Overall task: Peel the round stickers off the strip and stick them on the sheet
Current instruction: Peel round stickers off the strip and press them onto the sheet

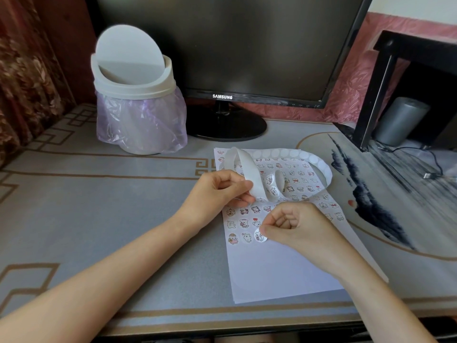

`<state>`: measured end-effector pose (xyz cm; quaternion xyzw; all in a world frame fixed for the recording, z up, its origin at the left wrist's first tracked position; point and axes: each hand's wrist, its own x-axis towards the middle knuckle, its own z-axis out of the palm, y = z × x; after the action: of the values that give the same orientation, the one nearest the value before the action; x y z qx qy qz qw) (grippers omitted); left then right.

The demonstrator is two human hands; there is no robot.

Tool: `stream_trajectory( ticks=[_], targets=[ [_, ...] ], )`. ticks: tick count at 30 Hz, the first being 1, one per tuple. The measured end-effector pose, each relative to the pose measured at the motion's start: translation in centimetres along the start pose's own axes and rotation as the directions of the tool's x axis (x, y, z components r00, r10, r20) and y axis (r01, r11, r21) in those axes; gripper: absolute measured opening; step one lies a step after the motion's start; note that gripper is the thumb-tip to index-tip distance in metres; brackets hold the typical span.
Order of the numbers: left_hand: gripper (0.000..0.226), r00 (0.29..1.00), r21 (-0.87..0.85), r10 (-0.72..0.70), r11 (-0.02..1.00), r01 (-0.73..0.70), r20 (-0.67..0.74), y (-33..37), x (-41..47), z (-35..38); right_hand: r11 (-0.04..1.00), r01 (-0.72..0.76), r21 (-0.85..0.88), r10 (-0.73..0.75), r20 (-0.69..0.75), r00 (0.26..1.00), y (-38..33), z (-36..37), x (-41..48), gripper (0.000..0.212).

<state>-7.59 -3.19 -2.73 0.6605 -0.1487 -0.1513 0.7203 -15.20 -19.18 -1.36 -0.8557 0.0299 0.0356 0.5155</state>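
A white sheet (277, 271) lies on the desk, its upper part covered with several rows of round cartoon stickers. A long white sticker strip (257, 184) loops and curls over the sheet's top half. My left hand (220, 191) pinches the strip near its curled end, just above the sheet. My right hand (294, 226) is curled, and its thumb and forefinger pinch a round sticker (260, 235) at the end of the lowest sticker row, right at the paper.
A white swing-lid bin (134, 80) with a purple bag stands at the back left. A dark monitor (230, 45) on its round stand is behind the sheet. A black shelf (385, 82) with a grey cylinder and a cable is at the right.
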Motion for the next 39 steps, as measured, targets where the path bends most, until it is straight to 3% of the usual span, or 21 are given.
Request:
stream_trajectory(
  ticks=[25,39],
  targets=[
    [0.009,1.0,-0.011,-0.016,1.0,0.016,-0.004,0.0,0.1,0.0,1.0,0.009,-0.027,-0.01,-0.036,0.999,0.5,0.3,0.0,0.01],
    [0.015,1.0,-0.001,-0.013,1.0,0.013,-0.008,-0.1,0.1,0.0,0.996,0.07,-0.054,-0.074,-0.077,0.994,1.6,0.6,0.1,0.021]
  ],
)
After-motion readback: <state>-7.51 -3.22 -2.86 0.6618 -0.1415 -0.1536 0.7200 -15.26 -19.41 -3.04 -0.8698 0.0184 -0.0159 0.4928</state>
